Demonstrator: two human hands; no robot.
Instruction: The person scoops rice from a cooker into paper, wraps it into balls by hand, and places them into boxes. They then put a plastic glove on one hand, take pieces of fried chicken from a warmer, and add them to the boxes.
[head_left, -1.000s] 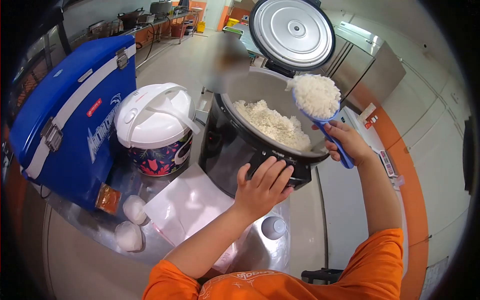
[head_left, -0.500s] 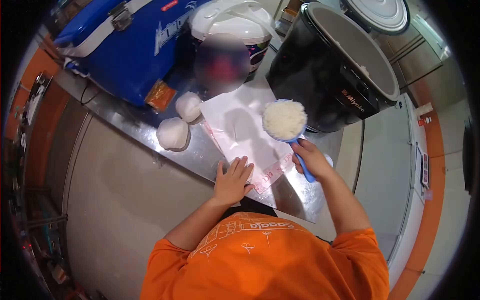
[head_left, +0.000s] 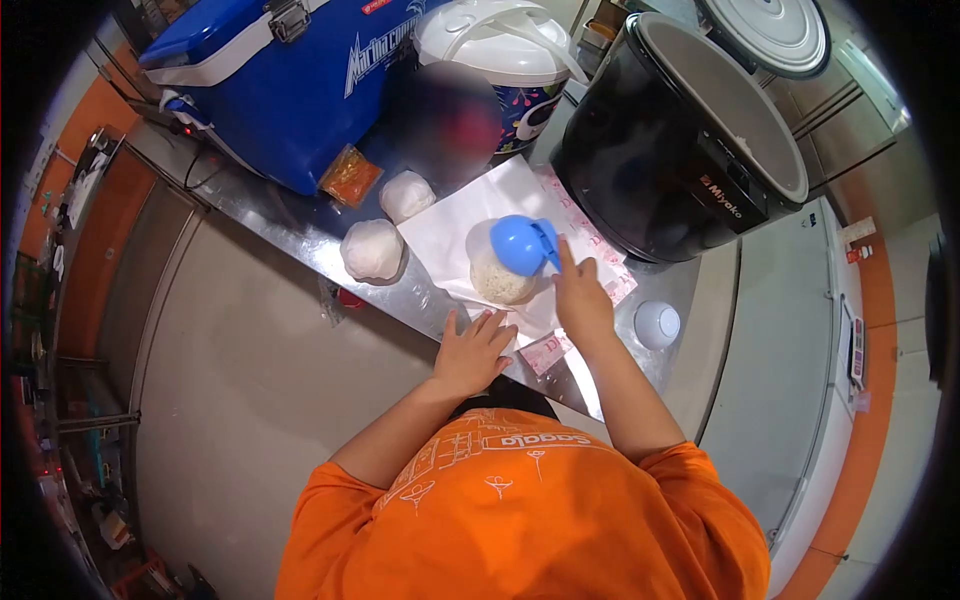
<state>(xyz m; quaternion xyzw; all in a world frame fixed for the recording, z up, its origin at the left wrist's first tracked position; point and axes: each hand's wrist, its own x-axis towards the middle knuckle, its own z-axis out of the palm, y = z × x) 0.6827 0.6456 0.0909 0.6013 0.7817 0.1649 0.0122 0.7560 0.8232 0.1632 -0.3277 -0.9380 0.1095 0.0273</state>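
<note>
My right hand is closed around the handle of a blue rice scoop, its bowl turned upside down. Just below the scoop's rim sits a mound of cooked white rice on a sheet of white wrapping paper with pink print along its edges. Fingers spread, my left hand rests flat on the near edge of that paper. Two white round bundles stand on the metal table to the left of the sheet.
A large black rice cooker stands open at the back right, its lid behind it. A blue cooler box, a white-lidded container and an orange packet are at the back left. A small white cup stands right of my right hand.
The scoop, earlier upright and full of rice, has moved left and been turned over. Its rice now lies on the paper. My left hand has stayed on the paper's edge.
</note>
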